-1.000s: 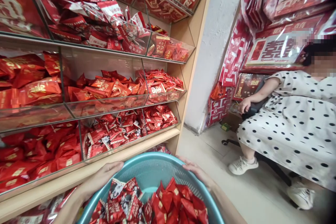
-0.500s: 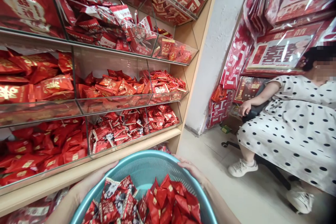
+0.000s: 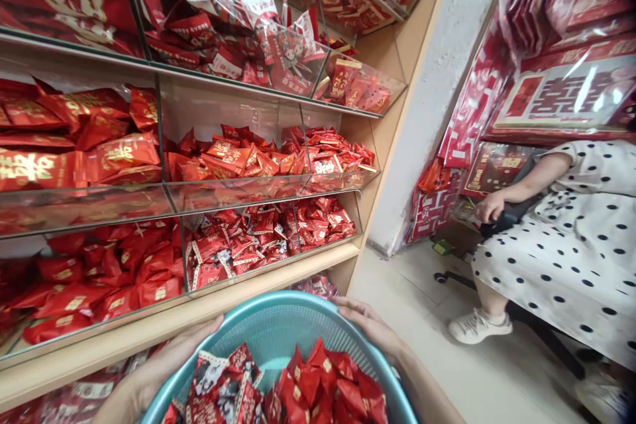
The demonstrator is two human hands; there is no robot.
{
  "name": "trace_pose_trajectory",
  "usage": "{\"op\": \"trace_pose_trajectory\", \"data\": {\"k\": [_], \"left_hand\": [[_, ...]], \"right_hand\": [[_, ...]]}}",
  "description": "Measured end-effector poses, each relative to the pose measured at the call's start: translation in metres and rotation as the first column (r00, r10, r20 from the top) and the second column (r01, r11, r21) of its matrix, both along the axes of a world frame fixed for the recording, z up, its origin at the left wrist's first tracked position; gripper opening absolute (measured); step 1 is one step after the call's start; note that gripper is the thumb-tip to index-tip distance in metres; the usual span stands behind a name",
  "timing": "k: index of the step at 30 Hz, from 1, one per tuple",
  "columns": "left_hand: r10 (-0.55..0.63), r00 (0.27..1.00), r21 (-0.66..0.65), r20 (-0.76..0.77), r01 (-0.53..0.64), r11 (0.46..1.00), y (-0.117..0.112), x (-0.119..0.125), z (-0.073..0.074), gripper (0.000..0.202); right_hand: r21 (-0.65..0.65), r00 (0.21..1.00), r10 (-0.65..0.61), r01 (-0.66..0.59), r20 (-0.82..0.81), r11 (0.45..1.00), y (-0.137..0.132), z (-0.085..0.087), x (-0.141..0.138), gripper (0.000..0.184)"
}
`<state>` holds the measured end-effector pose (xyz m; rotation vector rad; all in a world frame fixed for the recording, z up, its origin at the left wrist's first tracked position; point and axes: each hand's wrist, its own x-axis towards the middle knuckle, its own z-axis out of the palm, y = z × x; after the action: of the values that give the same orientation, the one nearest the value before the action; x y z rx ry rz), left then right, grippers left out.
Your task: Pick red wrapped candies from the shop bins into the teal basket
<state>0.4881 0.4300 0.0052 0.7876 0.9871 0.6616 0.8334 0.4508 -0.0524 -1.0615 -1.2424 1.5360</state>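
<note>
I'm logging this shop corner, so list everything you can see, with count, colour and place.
Basket: 1, teal, lower centre
Patterned packets: several, red, black and white, basket's left
Plain packets: many, red, basket's right
Shelf unit: 1, pale wood, left and centre
Shelf packets: many, mostly red, in its compartments
Wall: 1, greyish white, beyond shelf
Hanging packs: several, red and white, upper right
Small box: 1, green, by the wall
Person: 1, white dotted dress, seated right
Chair: 1, black, under person
Shoes: 2, whitish, on person
Floor: 1, pale, right
Left hand: 1, bare, basket's left side
Right hand: 1, bare, basket's right side
</note>
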Motion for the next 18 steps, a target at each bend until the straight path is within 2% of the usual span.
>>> {"op": "trace_pose_trajectory", "data": {"k": [2, 4, 5, 7, 9, 11, 13, 15, 18], "left_hand": [[-0.013, 1.000, -0.048, 0.018, 0.014, 0.999, -0.001, 0.003, 0.001, 0.050], [0.016, 0.999, -0.058, 0.027, -0.015, 0.998, 0.000, 0.005, -0.002, 0.054], [0.042, 0.999, -0.044, 0.031, -0.041, 0.998, 0.000, 0.005, -0.005, 0.056], [0.072, 0.997, -0.019, 0.031, -0.072, 0.997, 0.001, 0.005, -0.009, 0.056], [0.056, 0.998, -0.021, 0.011, -0.055, 0.998, 0.002, 0.004, -0.010, 0.053], [0.054, 0.998, -0.033, 0.010, -0.054, 0.998, 0.003, 0.003, -0.010, 0.049], [0.080, 0.997, -0.045, 0.009, -0.080, 0.996, 0.004, 0.003, -0.009, 0.047], [0.106, 0.994, -0.037, -0.020, -0.107, 0.994, 0.006, 0.003, -0.010, 0.048], [0.138, 0.984, 0.020, -0.115, -0.137, 0.990, 0.008, 0.004, -0.013, 0.051]], "right_hand": [[0.145, 0.981, -0.150, 0.132, 0.120, 0.981, 0.008, 0.016, 0.003, 0.036], [0.340, 0.933, -0.292, 0.210, 0.210, 0.917, 0.023, 0.038, 0.001, 0.032], [0.442, 0.896, -0.365, 0.230, 0.251, 0.867, 0.033, 0.049, -0.001, 0.030], [0.631, 0.799, -0.484, 0.176, 0.357, 0.755, 0.056, 0.071, -0.010, 0.026], [0.725, 0.676, -0.574, 0.085, 0.462, 0.683, 0.079, 0.087, -0.021, 0.025], [0.746, 0.559, -0.623, 0.012, 0.548, 0.666, 0.098, 0.095, -0.031, 0.025], [0.740, 0.481, -0.638, -0.035, 0.602, 0.671, 0.111, 0.096, -0.037, 0.025], [0.733, 0.450, -0.637, -0.064, 0.627, 0.677, 0.118, 0.093, -0.041, 0.023], [0.724, 0.452, -0.624, -0.071, 0.637, 0.687, 0.120, 0.086, -0.042, 0.020]]}}
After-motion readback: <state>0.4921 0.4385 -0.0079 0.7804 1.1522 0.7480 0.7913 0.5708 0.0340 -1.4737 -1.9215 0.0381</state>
